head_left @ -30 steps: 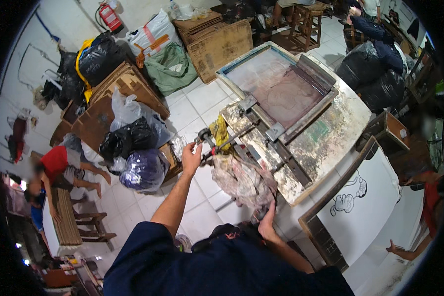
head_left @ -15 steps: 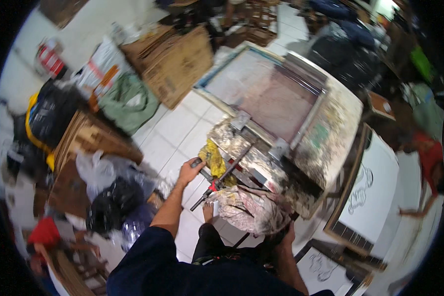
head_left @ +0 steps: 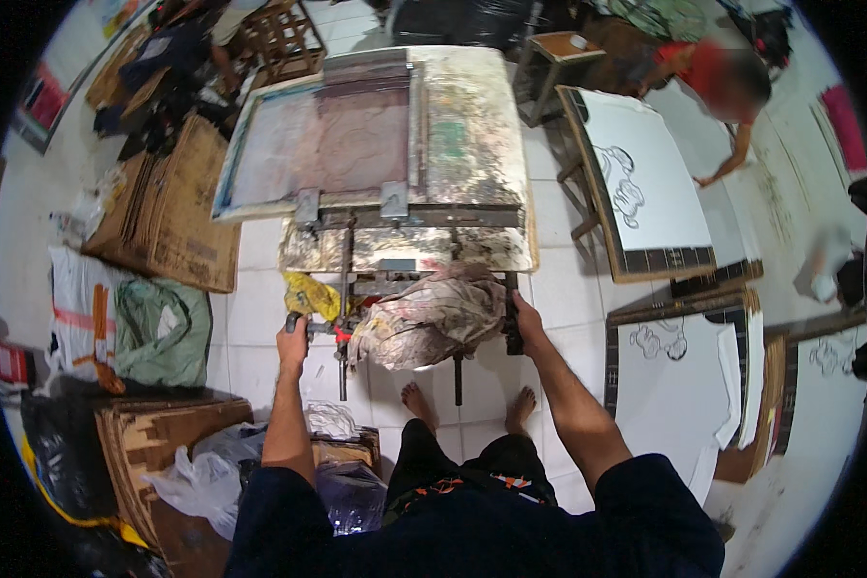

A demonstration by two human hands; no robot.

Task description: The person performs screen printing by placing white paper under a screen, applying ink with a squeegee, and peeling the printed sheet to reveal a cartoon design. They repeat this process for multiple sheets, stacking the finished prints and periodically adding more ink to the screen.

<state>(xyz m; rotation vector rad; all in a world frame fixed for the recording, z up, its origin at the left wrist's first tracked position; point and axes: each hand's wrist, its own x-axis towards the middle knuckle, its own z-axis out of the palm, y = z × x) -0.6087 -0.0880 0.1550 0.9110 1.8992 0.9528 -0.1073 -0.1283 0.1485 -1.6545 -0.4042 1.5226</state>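
Level now, where they slanted across the view before, the left hand (head_left: 292, 347) holds a black handle (head_left: 301, 326) and the right hand (head_left: 529, 326) a dark grip (head_left: 512, 310). Between them drapes a stained rag (head_left: 433, 313), near a yellow cloth (head_left: 310, 296); beyond, a framed printing screen (head_left: 328, 144) lies over the worn surface (head_left: 482, 91).

That rag (head_left: 433, 313) is matt, wrinkly cloth, and the clamps (head_left: 393, 199) look like dull grey metal. Tabletop (head_left: 486, 96) looks pretty rough and scuffed; whitish bag (head_left: 207, 485) is glossy, crinkly plastic.
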